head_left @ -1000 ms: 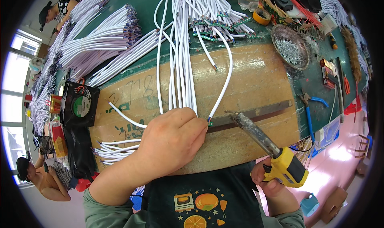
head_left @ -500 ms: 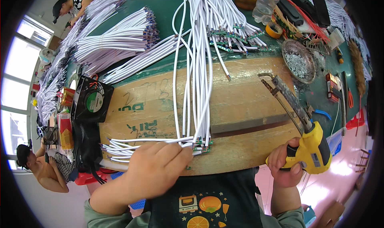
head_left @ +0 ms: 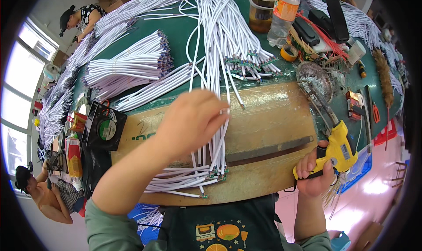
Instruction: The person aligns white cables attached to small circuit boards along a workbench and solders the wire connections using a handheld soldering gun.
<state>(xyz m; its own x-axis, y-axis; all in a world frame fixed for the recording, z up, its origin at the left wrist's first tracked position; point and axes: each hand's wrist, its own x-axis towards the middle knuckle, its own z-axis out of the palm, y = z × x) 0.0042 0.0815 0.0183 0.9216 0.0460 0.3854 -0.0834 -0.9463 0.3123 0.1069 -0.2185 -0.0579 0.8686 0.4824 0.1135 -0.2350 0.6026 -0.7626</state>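
White cables (head_left: 216, 44), slender, pistol-shaped soldering gun (head_left: 342, 143)

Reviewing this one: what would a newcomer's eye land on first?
Probably the white cables first, spilling from the top centre down onto the brown board, with the left hand curled over them. Next, at right, the bright yellow soldering gun gripped in the right hand, its tip overlapping the metal dish in this view. The black fan stands out at the board's left.
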